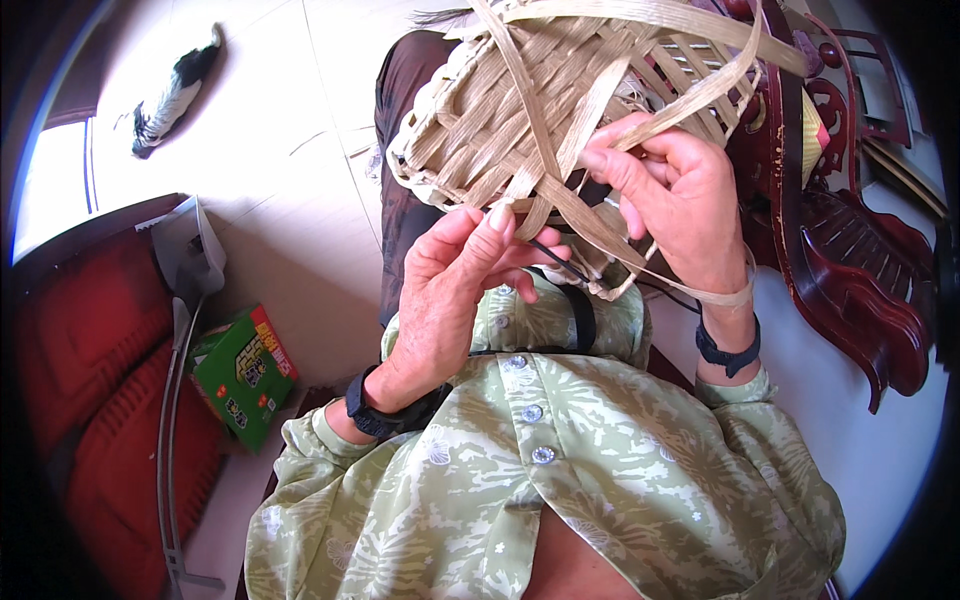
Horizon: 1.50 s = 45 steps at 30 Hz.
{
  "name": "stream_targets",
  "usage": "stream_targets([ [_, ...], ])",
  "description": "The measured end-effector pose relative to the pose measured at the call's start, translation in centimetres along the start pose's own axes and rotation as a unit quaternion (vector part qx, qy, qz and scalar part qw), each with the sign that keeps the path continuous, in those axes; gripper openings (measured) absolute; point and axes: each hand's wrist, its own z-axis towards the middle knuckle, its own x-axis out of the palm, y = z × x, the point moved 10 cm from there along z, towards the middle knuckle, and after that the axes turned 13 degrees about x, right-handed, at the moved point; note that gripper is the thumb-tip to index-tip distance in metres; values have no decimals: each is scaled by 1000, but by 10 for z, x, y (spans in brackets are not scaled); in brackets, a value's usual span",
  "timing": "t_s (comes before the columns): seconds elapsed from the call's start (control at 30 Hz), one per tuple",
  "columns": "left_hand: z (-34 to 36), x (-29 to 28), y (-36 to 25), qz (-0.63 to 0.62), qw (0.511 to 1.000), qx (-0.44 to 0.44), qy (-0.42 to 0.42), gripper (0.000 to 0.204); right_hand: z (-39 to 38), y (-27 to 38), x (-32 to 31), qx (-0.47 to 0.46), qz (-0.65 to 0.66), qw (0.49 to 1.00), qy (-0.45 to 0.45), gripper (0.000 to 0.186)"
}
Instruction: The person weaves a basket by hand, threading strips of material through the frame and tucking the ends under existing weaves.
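Basket of flat, tan plaited strips (470, 130), above the dark-trousered lap (402, 90), apparently mid-weave. Left hand (445, 265): fingers pinch the weave's near side. Right hand (690, 190): fingers seemingly pinch a loose tan strip (690, 102); threading it presumably calls for steady tension.

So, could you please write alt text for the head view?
A person's left hand and right hand pinch tan strips on a partly woven basket. To the left are a green box and a black-and-white animal.
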Motion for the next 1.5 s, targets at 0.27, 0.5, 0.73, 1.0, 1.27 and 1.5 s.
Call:
stream_targets([
  [0.27, -5, -8, -6, -28, 999, 35, -11, 26, 13, -10, 6, 62, 105, 990, 71, 16],
  [0.5, -4, -11, -7, 1, 999, 43, -23, 19, 12, -11, 5, 61, 110, 990, 59, 19],
  [0.73, 1, -4, -11, 8, 996, 84, -7, 11, 8, -11, 1, 49, 142, 988, 40, 19],
  [1.0, 1, -4, -10, 22, 996, 84, -4, 9, 6, -12, -5, 35, 174, 984, 1, 19],
  [1.27, 0, -5, -12, 72, 994, 75, -13, 6, 3, -13, -7, 25, 201, 979, -11, 18],
  [1.5, 2, 1, -9, 40, 998, 39, -25, 8, 3, -10, -2, 28, 156, 986, 55, 16],
])
